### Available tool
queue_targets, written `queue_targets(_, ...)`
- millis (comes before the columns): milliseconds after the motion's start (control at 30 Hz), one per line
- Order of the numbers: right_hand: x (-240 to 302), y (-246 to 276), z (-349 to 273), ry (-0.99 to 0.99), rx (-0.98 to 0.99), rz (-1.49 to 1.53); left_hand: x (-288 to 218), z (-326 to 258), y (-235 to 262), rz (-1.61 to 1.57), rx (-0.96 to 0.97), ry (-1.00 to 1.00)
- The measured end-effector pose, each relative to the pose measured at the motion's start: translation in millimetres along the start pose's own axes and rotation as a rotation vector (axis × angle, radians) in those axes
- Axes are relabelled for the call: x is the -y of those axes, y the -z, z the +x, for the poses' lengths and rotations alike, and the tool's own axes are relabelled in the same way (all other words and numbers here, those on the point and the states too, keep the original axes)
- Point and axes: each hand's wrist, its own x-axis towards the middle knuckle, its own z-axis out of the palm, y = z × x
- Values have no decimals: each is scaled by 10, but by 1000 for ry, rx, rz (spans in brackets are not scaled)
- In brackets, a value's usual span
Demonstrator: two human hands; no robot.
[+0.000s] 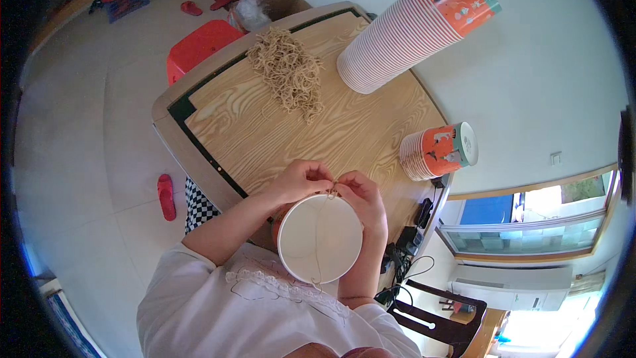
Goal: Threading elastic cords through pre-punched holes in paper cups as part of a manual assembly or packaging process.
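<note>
Both hands pinch a thin tan string [322, 225] at the far rim of a white paper cup [320, 238]. Left hand [301, 181] and right hand [363, 197] have their fingertips close together, almost touching. From there the string runs across the cup's open mouth to its near rim. The cup sits at the near edge of the wooden table [265, 132], close to the person's chest. Beyond the hands the tabletop is bare up to a pile of strings [289, 73]. Two stacks of cups, a tall cup stack [411, 30] and a short cup stack [437, 151], lie by the right edge.
</note>
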Motion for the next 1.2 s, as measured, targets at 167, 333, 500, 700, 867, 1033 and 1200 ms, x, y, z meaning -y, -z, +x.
queue_targets(167,-67,64,31,49,22,-111,2,15,36,-216,-4,100)
queue_targets(333,-21,33,26,2,9,-37,0,-5,29,181,14,-145)
queue_targets(500,-54,38,24,11,22,-30,-10,7,25,109,7,-100)
queue_targets(700,-13,38,19,30,52,-24,37,35,32,-58,-19,-68)
queue_targets(867,-8,-48,65,28,44,-5,7,14,31,-86,-17,-53)
queue_targets(1033,-37,-76,105,89,129,-72,43,5,59,-98,-21,-70)
queue_targets(1200,-55,-17,75,129,132,-110,-14,-41,77,-109,-62,-18)
